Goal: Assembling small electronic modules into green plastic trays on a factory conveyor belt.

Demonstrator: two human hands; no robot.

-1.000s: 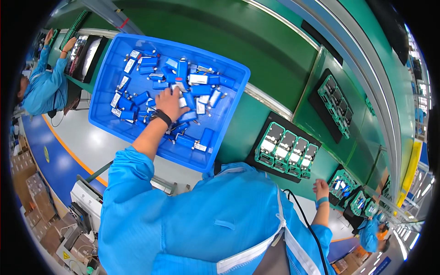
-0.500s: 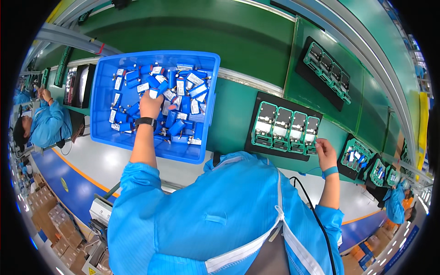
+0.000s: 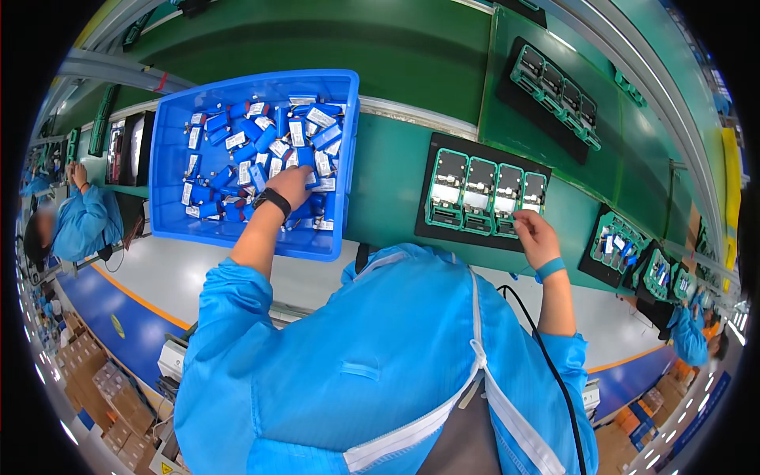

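**A:** What are you seeing around the hands, and how much room is there?

**B:** I am looking down from the head camera. My left hand (image 3: pixel 291 187) is reaching into a blue bin (image 3: pixel 168 158) heaped with blue battery packs (image 3: pixel 261 134). The bin's near wall is lying under my forearm, and its right wall is standing just beside the hand, so room is tight on that side. To the left inside the bin there is more open space above the packs. Between the bin and a black tray (image 3: pixel 431 174) a strip of green bench (image 3: pixel 384 166) is lying bare.

**A:** And the fingers?

**B:** The left fingers are curling down among the packs and touching them; I cannot tell whether they are closing on one. My right hand (image 3: pixel 532 233) is resting at the tray's near right edge, fingertips pinching together at the frame (image 3: pixel 532 190) in its rightmost slot. Whether they are actually gripping it, I cannot tell.

**A:** Where are the frames lying?

**B:** Four green frames are sitting side by side in the tray, the rightmost directly above my right fingertips. More black trays are lying well apart along the belt.
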